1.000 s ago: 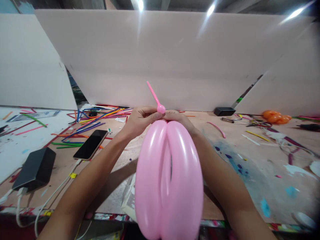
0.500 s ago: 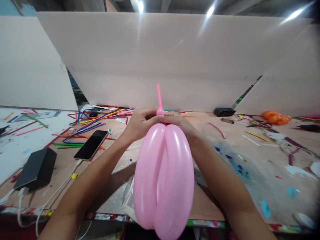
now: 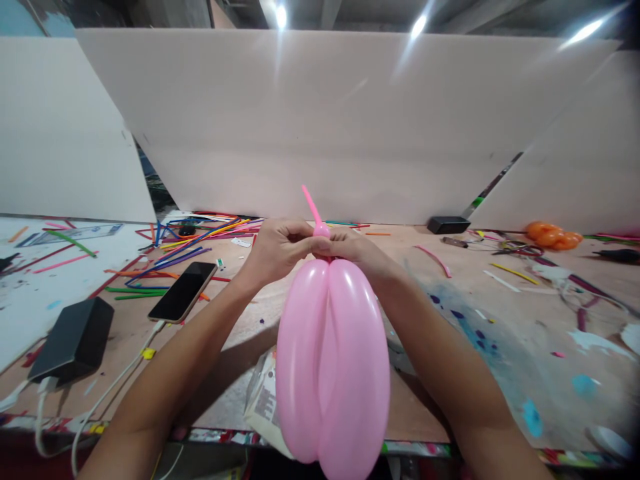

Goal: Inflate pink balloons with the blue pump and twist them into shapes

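- Table (image 3: 480, 267): brownish top, scuffed, marked with dark and light-blue stains (image 3: 533, 417) at right; front edge splotched in many colours.
- Pink balloon (image 3: 333, 360): inflated, folded into long lobes, hanging over the near edge at centre; knob and thin tail (image 3: 311, 203) poke up beyond the fingers.
- Grip, left hand (image 3: 283, 248): thumb and fingers pinched on the balloon's neck, just below the knob. Right hand (image 3: 356, 251): pinching the same spot, the two touching.
- Packet (image 3: 264, 403), pale and printed, partly behind the balloon.
- Left side: phone (image 3: 183, 292) lying face up, white cable (image 3: 115, 381) at its near end; dark block (image 3: 75, 340) near it; uninflated balloons (image 3: 200, 235) strewn behind, many colours.
- Right side: small black box (image 3: 449, 225) by the back panel, orange balloon (image 3: 553, 236), curved pink strip (image 3: 433, 261), yellow strip (image 3: 515, 273).
- Room: large pale back panel (image 3: 320, 120) across the rear, another panel (image 3: 60, 133) at left; bright lamps (image 3: 281, 17) overhead.
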Tool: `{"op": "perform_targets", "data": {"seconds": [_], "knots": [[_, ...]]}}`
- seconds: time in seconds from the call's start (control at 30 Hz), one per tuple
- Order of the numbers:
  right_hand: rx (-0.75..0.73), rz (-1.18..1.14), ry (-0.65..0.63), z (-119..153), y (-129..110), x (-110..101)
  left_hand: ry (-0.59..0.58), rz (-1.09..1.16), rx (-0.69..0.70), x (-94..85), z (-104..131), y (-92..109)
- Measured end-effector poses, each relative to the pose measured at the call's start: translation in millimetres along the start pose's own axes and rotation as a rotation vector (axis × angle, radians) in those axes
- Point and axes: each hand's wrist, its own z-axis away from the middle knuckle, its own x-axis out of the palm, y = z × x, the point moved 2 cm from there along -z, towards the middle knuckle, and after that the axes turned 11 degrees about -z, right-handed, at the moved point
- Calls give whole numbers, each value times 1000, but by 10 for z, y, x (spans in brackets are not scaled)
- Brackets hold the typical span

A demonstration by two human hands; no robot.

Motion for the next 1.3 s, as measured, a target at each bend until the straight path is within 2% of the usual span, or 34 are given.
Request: {"op": "perform_targets", "data": {"seconds": [0.2,0.37,0.6,0.73,0.87,0.97,1.1,1.3], "knots": [[15,33,-10,3,8,-21,58,-63,42,13,10,31],[14,50,-5,2,27,-36,52,-42,62,37,17,17],[-2,-5,24,2,40,-35,43,219,-69,128,15,-76],[-8,137,-26,23,-2,-141,-40,306,-90,165,-3,-116],[-54,182,-70,31,-25,-308,-54,238,-25,170,-13,-114],[-144,158,14,8,-3,-347,-21,151,-4,152,-12,-120],[-274,74,170,-23,28,-262,-46,117,3,129,-15,-130],[-369,-5,167,-54,33,-151,-150,168,-55,98,-27,-64]]}}
